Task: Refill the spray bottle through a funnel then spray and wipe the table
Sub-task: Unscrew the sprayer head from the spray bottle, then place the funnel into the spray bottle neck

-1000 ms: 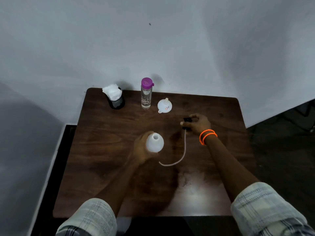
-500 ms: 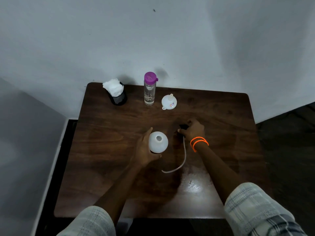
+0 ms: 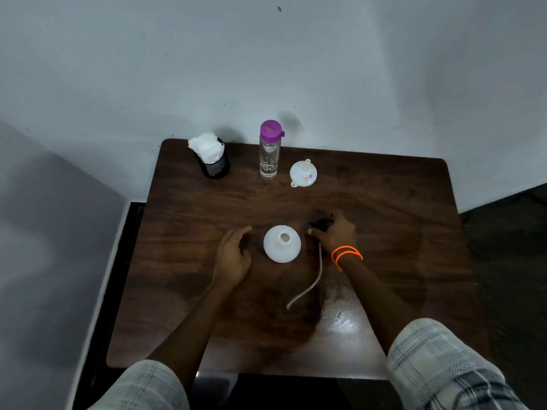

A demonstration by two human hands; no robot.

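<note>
A white spray bottle body (image 3: pixel 282 244) stands upright mid-table with its neck uncovered. My left hand (image 3: pixel 233 255) hovers just left of it, fingers relaxed, apart from the bottle. My right hand (image 3: pixel 334 233) rests to the bottle's right, fingers curled round the black spray head (image 3: pixel 319 224). The head's pale dip tube (image 3: pixel 313 279) trails toward me across the wood. A white funnel (image 3: pixel 303 174) lies upside down at the back, beside a clear water bottle with a purple cap (image 3: pixel 269 152).
A black mesh cup holding white tissue (image 3: pixel 211 156) stands at the table's back left. The dark wooden table (image 3: pixel 399 261) sits against a pale wall, with a glossy reflection near its front edge. Dark floor lies on both sides.
My left hand has let go of the white bottle and drawn away to its left. My right hand still holds the spray head beside the bottle.
</note>
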